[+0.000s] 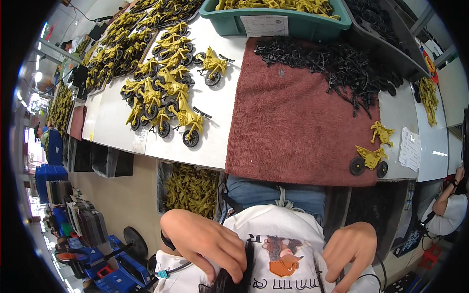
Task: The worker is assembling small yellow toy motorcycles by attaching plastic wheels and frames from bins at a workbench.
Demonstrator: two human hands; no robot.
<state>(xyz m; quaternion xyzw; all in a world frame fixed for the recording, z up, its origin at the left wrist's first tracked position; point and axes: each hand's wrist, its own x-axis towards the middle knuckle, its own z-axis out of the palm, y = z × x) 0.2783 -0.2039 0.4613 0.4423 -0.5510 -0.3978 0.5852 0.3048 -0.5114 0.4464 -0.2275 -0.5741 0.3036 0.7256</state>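
Note:
Both of my hands are raised in front of my chest, away from the table. My left hand [207, 239] bends downward beside a strand of dark hair [249, 259], its thumb and fingers loosely curved and apart. Fingertips overlap the hair; a grip on it does not show. On the other side of the white shirt [264, 219], my right hand [349, 251] points its fingers down, slightly apart, with nothing visible in them. A yellow toy motorcycle body with two black wheels [371, 157] lies at the near right of the brown-red cloth [278, 127], a wheelless yellow body [382, 133] behind it.
Black small parts [337, 68] pile along the cloth's far side. Behind stand a green bin [293, 24] of yellow parts and a grey bin [391, 34]. Assembled yellow motorcycles [171, 93] crowd the left. Below is a bin of yellow parts [190, 190]. Another person's arm [444, 198] shows at right.

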